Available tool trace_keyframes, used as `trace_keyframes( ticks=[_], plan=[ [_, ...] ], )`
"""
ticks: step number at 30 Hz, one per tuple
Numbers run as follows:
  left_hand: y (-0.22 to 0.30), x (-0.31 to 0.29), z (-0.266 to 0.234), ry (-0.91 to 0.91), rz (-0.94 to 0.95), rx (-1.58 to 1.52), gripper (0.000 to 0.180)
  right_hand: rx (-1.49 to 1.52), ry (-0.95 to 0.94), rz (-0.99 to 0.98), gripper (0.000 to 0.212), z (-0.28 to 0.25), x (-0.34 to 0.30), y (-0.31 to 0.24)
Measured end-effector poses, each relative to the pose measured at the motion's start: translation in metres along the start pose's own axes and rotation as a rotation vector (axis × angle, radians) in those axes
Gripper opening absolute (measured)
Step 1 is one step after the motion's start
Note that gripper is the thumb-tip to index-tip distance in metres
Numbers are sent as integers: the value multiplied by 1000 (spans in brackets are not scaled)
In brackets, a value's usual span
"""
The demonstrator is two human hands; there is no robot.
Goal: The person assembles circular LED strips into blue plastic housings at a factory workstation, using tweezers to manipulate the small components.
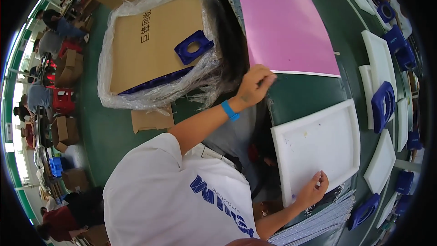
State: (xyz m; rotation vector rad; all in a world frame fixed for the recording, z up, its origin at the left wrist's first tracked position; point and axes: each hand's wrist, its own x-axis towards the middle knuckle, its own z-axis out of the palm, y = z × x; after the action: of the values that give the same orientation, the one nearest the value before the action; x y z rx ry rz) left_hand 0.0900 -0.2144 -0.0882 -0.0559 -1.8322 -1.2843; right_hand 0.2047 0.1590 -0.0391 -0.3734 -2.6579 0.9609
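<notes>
Flat white tray (318,146), seemingly empty

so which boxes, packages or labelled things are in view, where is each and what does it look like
Cardboard box: upper left on the floor, flat brown, wrapped in clear plastic, dark print on top.
Small cartons: far left by seated people, brown, open.
Pink sheet: top centre on the green table, rectangular, plain.
White tray: right of centre, rectangular, blank.
</notes>
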Motion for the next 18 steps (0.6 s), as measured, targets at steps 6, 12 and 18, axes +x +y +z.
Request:
trace_keyframes(
  ticks=[6,12,18],
  plan=[
    [-172,-40,-142,155,-533,381,16,-135,-5,-56,29,3,5,9],
    [-350,-28,-252,-357,-677,1185,66,-232,-8,-109,28,1,18,35],
    [-388,-14,-248,-686,-1094,1164,56,-367,2,-66,28,0,16,8]
  ],
)
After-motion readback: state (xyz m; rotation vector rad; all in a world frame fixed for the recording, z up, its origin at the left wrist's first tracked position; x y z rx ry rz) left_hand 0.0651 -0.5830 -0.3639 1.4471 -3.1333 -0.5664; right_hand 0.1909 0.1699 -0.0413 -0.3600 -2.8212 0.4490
